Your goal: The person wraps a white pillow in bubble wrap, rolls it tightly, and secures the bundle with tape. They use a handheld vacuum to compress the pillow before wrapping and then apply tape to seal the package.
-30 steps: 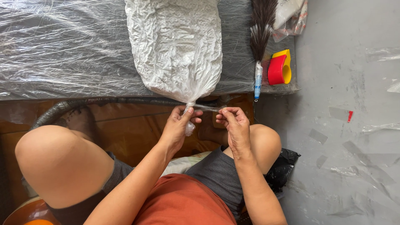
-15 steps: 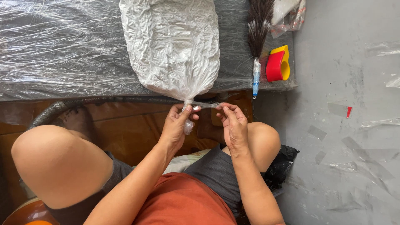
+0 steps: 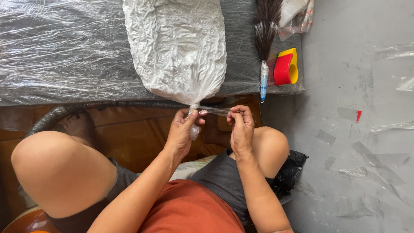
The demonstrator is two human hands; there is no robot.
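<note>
A filled white plastic bag (image 3: pixel 177 47) lies on a low table wrapped in clear plastic film (image 3: pixel 60 51). Its gathered neck hangs over the table's near edge. My left hand (image 3: pixel 183 129) pinches that twisted neck. My right hand (image 3: pixel 240 127) holds the end of a strip of clear tape (image 3: pixel 215 111) that stretches from the neck to its fingers. Both hands hover above my knees, just in front of the table edge.
A small brush with dark bristles and a wrapped handle (image 3: pixel 265 47) lies right of the bag. A red and yellow tape dispenser (image 3: pixel 286 67) sits beside it near the table corner. Scraps of clear tape are scattered over the grey floor (image 3: pixel 366 129). A dark hose (image 3: pixel 86 108) curves under the table.
The hands have stayed at the bag's neck. The right hand has shifted a little, keeping the tape strip taut; the view has drifted slightly.
</note>
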